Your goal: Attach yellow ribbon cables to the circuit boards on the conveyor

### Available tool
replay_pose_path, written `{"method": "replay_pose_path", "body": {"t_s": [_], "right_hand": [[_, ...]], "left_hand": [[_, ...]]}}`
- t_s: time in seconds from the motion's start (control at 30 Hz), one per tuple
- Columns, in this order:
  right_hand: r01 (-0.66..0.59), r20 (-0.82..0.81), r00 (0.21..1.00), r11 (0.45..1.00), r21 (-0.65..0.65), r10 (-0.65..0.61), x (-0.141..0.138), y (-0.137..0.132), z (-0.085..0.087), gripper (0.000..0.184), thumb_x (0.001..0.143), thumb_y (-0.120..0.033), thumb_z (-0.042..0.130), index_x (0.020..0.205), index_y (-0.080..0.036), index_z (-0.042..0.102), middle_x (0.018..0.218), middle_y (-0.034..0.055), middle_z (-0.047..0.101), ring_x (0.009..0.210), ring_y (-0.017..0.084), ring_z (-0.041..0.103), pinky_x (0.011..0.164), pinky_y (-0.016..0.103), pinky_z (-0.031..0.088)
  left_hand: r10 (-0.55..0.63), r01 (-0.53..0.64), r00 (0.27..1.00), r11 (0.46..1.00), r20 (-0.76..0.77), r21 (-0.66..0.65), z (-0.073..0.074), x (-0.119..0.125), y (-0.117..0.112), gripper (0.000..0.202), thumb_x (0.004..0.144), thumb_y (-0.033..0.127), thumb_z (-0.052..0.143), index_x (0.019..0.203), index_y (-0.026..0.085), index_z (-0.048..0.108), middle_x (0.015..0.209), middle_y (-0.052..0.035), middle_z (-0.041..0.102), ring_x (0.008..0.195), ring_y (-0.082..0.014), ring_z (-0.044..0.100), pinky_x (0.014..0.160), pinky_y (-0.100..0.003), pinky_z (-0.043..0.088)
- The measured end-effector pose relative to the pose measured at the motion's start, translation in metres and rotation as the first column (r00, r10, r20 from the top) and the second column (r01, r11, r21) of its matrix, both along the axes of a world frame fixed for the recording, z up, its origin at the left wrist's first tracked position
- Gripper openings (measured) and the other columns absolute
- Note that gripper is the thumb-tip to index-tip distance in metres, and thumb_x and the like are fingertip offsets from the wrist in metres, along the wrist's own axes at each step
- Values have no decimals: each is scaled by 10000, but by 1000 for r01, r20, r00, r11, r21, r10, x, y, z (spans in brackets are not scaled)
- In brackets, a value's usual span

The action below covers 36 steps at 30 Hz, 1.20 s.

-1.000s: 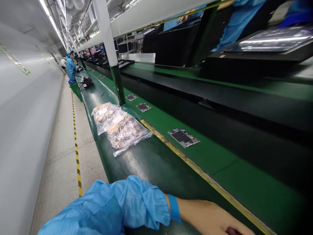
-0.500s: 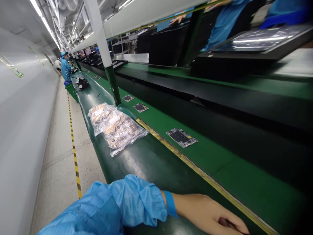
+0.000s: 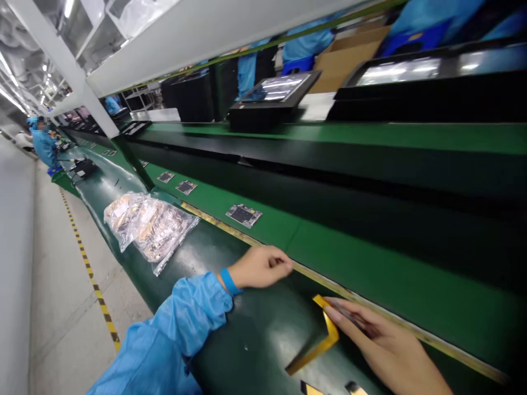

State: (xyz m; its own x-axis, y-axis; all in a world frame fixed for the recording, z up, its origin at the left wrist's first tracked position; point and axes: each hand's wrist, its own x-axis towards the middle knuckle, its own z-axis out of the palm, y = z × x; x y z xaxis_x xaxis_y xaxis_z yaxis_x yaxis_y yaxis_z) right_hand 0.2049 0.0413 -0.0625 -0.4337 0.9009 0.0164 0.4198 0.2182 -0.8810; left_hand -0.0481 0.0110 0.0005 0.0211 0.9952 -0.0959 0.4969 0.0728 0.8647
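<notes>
My left hand (image 3: 260,267), in a blue sleeve with a blue wristband (image 3: 229,281), is over the green bench by its yellow-edged border. Its fingers are curled with thumb and forefinger together; whatever may be between them does not show. Lower right, my right hand (image 3: 382,343) pinches a bent, shiny golden strip (image 3: 329,334), which looks like a flat flex cable and is blurred. A thin grey piece (image 3: 348,314) lies along the same fingers, its kind unclear. Below, golden pieces with black ends (image 3: 310,388) lie at the frame's bottom edge.
Circuit boards (image 3: 244,215) lie in a row on the green belt (image 3: 321,247). Clear bags of parts (image 3: 158,227) rest on the bench at left, with a black device (image 3: 84,167) farther along. A post (image 3: 134,162) rises behind the bags. A co-worker (image 3: 43,142) stands far left.
The view has swung right and the scene has shifted left. My left hand now appears higher and farther left in view. My right hand with the golden strip has come into view.
</notes>
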Motion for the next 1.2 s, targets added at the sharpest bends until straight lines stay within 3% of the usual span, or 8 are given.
{"method": "replay_pose_path", "body": {"t_s": [0.07, 0.13, 0.3, 0.5, 0.63, 0.77, 1.0, 1.2], "right_hand": [[-47, -41, 998, 995, -84, 44, -9, 0, 19, 586, 804, -816, 654, 871, -267, 847, 888, 86, 834, 814, 303, 785, 734, 372, 661], [-106, -65, 993, 986, -131, 98, -18, 4, 38, 618, 822, -824, 638, 878, -243, 840, 876, 94, 826, 809, 297, 772, 753, 372, 643], [-162, -68, 985, 982, -94, 156, -41, 29, 72, 668, 831, -866, 596, 734, -220, 733, 714, 61, 729, 692, 244, 682, 673, 340, 570], [-165, -59, 985, 983, -81, 161, -69, 62, 65, 595, 827, -796, 626, 722, -216, 706, 691, 49, 713, 662, 220, 643, 647, 321, 515], [-133, -43, 991, 987, -93, 129, -83, 78, 51, 381, 860, -574, 659, 809, -208, 756, 797, 62, 788, 761, 246, 707, 699, 325, 526], [-82, 26, 996, 993, -87, 84, -99, 88, 50, 233, 881, -387, 653, 843, -199, 786, 829, 59, 811, 793, 238, 735, 716, 308, 522], [-22, 167, 985, 998, -61, 32, -125, 102, 46, 147, 888, -283, 722, 855, -196, 836, 846, 52, 826, 834, 219, 755, 696, 268, 503], [23, 254, 967, 998, -52, -9, -133, 109, 39, 117, 880, -290, 766, 867, -217, 856, 805, 45, 817, 788, 206, 744, 663, 260, 501]], "left_hand": [[66, -47, 949, 997, -309, 69, 14, -22, 15, 132, 943, 155, 646, 956, 143, 777, 958, -52, 745, 835, -150, 682, 804, -232, 538], [109, -93, 783, 994, -613, 58, 25, -40, 31, 179, 985, 176, 594, 990, 183, 773, 1017, -37, 756, 924, -164, 706, 888, -248, 546], [79, -104, 658, 995, -749, 13, 35, -62, 64, 167, 986, 193, 596, 956, 173, 760, 1108, -104, 750, 1094, -251, 706, 972, -332, 559], [-25, -64, 571, 995, -821, -74, 35, -60, 83, 160, 959, 242, 625, 964, 168, 767, 1118, -128, 740, 1085, -277, 718, 960, -364, 578], [-61, -34, 548, 995, -834, -95, 34, -54, 89, 185, 936, 244, 628, 1014, 168, 778, 1131, -137, 747, 1097, -294, 720, 945, -370, 579], [-78, -2, 547, 996, -834, -94, 34, -52, 93, 195, 928, 208, 617, 1003, 157, 789, 1093, -145, 763, 1079, -293, 723, 942, -357, 567], [-97, 110, 587, 993, -804, -39, 36, -64, 77, 234, 965, 142, 549, 978, 178, 780, 1086, -101, 748, 1088, -237, 686, 1006, -331, 544], [-112, 248, 639, 966, -761, 66, 25, -70, 57, 267, 936, 128, 599, 1145, 155, 764, 1235, -106, 717, 1209, -263, 638, 1113, -389, 522]]}}
